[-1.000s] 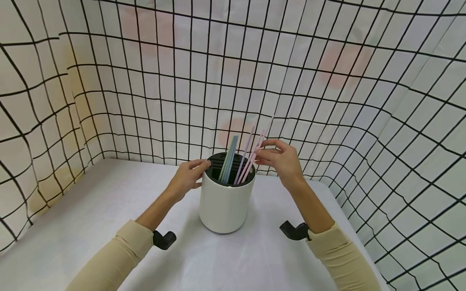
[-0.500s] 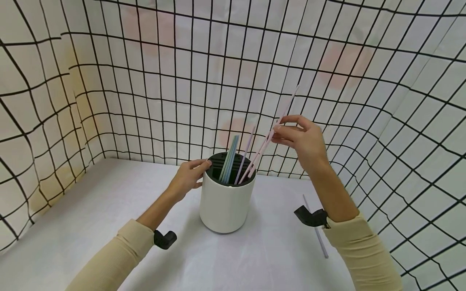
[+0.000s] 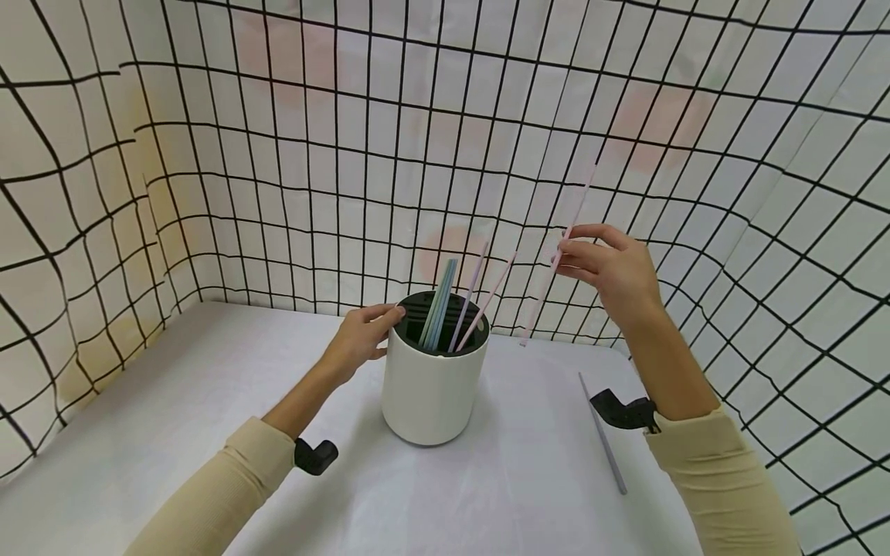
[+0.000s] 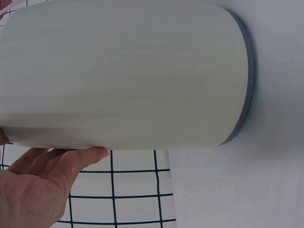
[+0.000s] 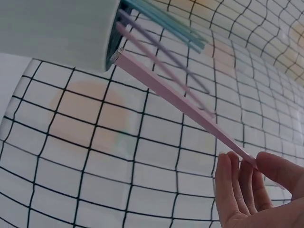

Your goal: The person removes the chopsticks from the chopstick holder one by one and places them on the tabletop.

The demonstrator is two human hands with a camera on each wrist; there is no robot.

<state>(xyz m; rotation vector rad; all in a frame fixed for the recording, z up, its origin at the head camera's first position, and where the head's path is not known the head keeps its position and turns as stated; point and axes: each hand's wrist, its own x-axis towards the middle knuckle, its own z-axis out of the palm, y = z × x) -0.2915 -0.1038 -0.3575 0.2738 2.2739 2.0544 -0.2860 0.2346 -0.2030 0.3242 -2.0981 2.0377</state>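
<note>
A round white utensil holder (image 3: pixel 431 394) with a black slotted insert stands upright on the table. My left hand (image 3: pixel 358 344) grips its upper left side, thumb at the rim and fingers against the wall in the left wrist view (image 4: pixel 52 175). Raised to the right of the holder, my right hand (image 3: pixel 615 270) pinches a pink chopstick (image 5: pixel 185 107) between thumb and fingertips. The chopstick slants, its thicker end low and out of the holder. Blue-green chopsticks (image 3: pixel 439 305), a purple chopstick (image 3: pixel 471 289) and another pink chopstick (image 3: pixel 490 297) lean inside the holder.
A loose purple chopstick (image 3: pixel 605 440) lies on the white table (image 3: pixel 278 371) at the right, partly behind the camera mount on my right wrist (image 3: pixel 622 409). Black wire grid (image 3: pixel 334 123) walls in the back and both sides.
My right hand has drawn the pink chopstick up out of the holder and moved right. The loose purple chopstick on the table has come into view. My left hand stays in place.
</note>
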